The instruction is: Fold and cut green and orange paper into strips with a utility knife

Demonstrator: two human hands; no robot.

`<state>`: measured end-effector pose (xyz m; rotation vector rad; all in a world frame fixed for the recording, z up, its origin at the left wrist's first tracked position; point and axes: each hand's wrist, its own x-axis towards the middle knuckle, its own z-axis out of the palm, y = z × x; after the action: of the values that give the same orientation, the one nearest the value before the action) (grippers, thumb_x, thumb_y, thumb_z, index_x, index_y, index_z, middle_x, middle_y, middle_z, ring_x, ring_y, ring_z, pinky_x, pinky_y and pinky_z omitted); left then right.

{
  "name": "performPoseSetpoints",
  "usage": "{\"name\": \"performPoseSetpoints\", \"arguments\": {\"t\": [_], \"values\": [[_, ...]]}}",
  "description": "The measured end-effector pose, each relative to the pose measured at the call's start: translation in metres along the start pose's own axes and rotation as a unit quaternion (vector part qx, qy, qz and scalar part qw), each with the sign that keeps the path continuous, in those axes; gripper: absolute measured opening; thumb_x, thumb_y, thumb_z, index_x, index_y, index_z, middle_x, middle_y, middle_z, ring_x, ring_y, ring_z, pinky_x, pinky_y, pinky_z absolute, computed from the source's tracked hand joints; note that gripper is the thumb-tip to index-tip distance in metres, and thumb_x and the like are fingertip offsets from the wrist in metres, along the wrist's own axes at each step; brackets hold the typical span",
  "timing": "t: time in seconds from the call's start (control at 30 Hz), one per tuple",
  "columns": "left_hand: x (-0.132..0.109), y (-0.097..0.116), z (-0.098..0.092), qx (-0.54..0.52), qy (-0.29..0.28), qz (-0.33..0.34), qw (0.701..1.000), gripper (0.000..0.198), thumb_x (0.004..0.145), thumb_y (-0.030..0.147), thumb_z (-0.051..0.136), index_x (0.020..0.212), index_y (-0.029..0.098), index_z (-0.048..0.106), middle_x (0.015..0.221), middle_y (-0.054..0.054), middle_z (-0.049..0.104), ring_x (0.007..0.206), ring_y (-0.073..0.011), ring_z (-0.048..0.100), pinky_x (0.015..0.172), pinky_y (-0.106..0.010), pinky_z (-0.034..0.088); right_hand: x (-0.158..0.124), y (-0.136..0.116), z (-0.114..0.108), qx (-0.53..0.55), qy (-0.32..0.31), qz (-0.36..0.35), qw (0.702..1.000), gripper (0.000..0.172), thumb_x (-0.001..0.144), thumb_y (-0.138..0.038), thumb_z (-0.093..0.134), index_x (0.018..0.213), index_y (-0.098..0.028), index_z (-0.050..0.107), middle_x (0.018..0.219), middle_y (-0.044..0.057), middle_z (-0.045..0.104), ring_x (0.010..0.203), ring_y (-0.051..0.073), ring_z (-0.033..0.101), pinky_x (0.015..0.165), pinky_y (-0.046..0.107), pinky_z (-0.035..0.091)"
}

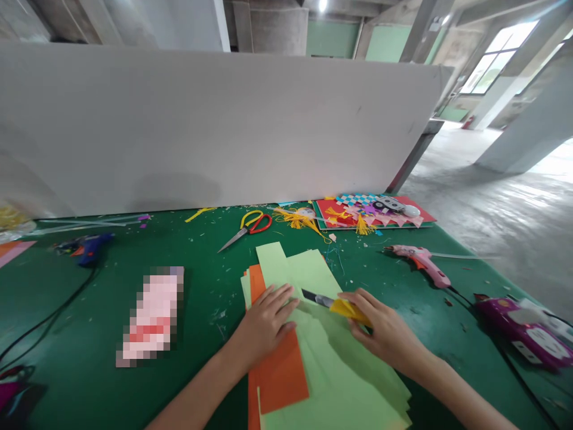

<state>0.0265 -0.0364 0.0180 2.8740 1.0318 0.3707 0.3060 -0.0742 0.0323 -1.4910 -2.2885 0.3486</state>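
Light green paper sheets lie in a loose stack on the green table, with orange paper among them on the left. My left hand rests flat with fingers spread on the papers, over a light green strip that sticks out past the top of the stack. A yellow utility knife is in my right hand, its fingers wrapped round the handle. The blade is out, points left and lies over the green sheets just right of my left fingers.
Scissors lie beyond the papers. Red sheets with tassels are at the back right. A pink glue gun and a purple device sit right, a blue glue gun left. A white panel stands behind.
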Motion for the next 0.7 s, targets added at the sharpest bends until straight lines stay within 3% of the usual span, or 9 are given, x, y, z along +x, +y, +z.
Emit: {"name": "performPoseSetpoints", "arguments": {"t": [0.1,0.27,0.7], "values": [[0.000,0.000,0.002,-0.005,-0.001,-0.003,1.000,0.038,0.098,0.030,0.038,0.132,0.018,0.049,0.143,-0.009,0.045,0.134,-0.0244,0.037,0.109,-0.048,0.035,-0.027,0.004,0.002,-0.024,-0.008,-0.052,0.998,0.041,0.083,-0.010,0.045,0.122,-0.020,0.050,0.097,0.009,0.060,0.083,0.020,0.060,0.071,0.031,0.051],[-0.001,-0.001,0.006,-0.011,-0.005,0.008,1.000,0.049,0.096,0.042,0.041,0.139,0.020,0.040,0.147,-0.008,0.040,0.137,-0.0237,0.033,0.112,-0.046,0.031,-0.051,0.011,0.014,-0.056,0.031,-0.091,0.994,0.040,0.082,-0.011,0.048,0.121,-0.018,0.054,0.094,0.010,0.062,0.084,0.021,0.060,0.070,0.033,0.052],[0.002,0.002,0.006,-0.046,-0.016,0.008,0.999,0.049,0.095,0.042,0.041,0.141,0.026,0.036,0.149,-0.005,0.035,0.138,-0.0233,0.029,0.112,-0.047,0.030,-0.056,0.014,0.019,-0.088,0.031,-0.114,0.989,0.040,0.085,-0.014,0.047,0.124,-0.017,0.054,0.097,0.011,0.064,0.084,0.021,0.061,0.070,0.035,0.053]]}}
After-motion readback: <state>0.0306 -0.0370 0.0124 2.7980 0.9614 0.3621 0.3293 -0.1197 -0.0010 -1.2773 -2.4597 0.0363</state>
